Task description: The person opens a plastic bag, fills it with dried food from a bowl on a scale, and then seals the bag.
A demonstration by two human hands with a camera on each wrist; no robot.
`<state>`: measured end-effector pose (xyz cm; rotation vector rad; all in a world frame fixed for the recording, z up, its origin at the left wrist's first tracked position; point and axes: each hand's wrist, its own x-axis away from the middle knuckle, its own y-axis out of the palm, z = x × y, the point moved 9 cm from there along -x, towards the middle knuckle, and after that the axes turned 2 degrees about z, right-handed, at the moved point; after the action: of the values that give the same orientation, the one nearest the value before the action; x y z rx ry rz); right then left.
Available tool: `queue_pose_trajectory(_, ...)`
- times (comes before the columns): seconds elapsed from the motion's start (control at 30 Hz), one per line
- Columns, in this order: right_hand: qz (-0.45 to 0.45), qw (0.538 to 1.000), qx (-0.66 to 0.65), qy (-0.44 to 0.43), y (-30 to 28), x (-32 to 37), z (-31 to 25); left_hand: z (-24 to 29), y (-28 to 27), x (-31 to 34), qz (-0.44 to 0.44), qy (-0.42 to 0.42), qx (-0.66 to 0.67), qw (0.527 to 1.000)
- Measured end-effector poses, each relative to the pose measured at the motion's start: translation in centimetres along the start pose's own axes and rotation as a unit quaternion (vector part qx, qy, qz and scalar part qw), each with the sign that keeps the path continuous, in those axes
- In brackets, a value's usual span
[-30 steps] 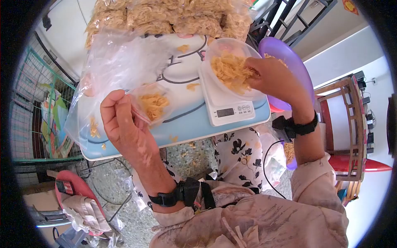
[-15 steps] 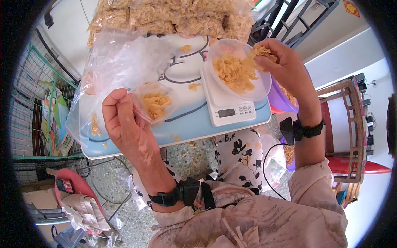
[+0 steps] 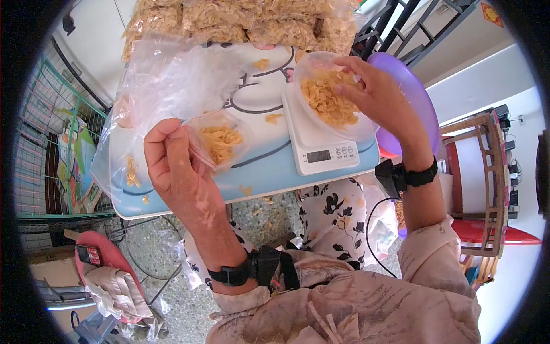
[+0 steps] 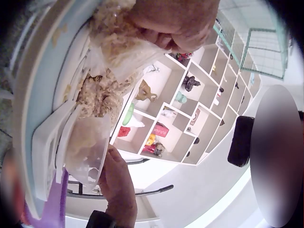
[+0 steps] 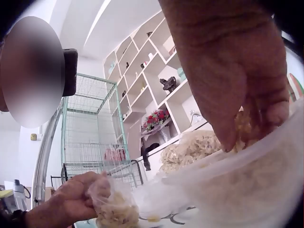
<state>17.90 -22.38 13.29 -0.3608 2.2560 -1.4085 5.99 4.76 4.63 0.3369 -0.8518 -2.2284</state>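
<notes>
My left hand (image 3: 186,172) pinches the edge of a small clear plastic bag (image 3: 232,129) with some yellow dried flakes (image 3: 220,143) in it, held above the table. My right hand (image 3: 378,94) is over a translucent plastic bowl (image 3: 366,129) of the same flakes. Its thumb and fingers dip past the rim, and flakes show between them in the right wrist view (image 5: 244,126). The bowl sits on a white digital scale (image 3: 298,132), tilted towards me in the head view. In the left wrist view, the right hand (image 4: 118,183) appears beside the bowl (image 4: 90,142).
Bags packed with flakes (image 3: 223,23) are stacked at the table's back. Loose clear plastic bags (image 3: 160,80) cover its left side, and stray flakes (image 3: 133,172) lie on the blue-and-white table (image 3: 258,166). A purple basin (image 3: 409,92) stands right of the scale; a wire cage (image 3: 63,137) is at left.
My right hand lifted a clump of flakes to the bowl's right edge, then came back left over the bowl. The left hand keeps its pinch on the bag, almost still.
</notes>
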Motion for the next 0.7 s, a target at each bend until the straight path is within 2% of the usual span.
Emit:
queue_pose_trajectory(0.1,0.016,0.999,0.019,-0.024,-0.5,0.4,-0.6,0.0,-0.3,-0.1,0.012,0.003,0.003,1.0)
queue_pose_trajectory(0.27,-0.039,0.994,0.054,-0.083,0.2,1.2,-2.4,-0.1,-0.3,0.0,0.017,0.002,0.001,1.0)
queue_pose_trajectory(0.7,-0.013,0.985,0.142,-0.097,1.5,0.4,-1.8,-0.2,-0.4,-0.2,0.013,0.008,-0.002,1.0)
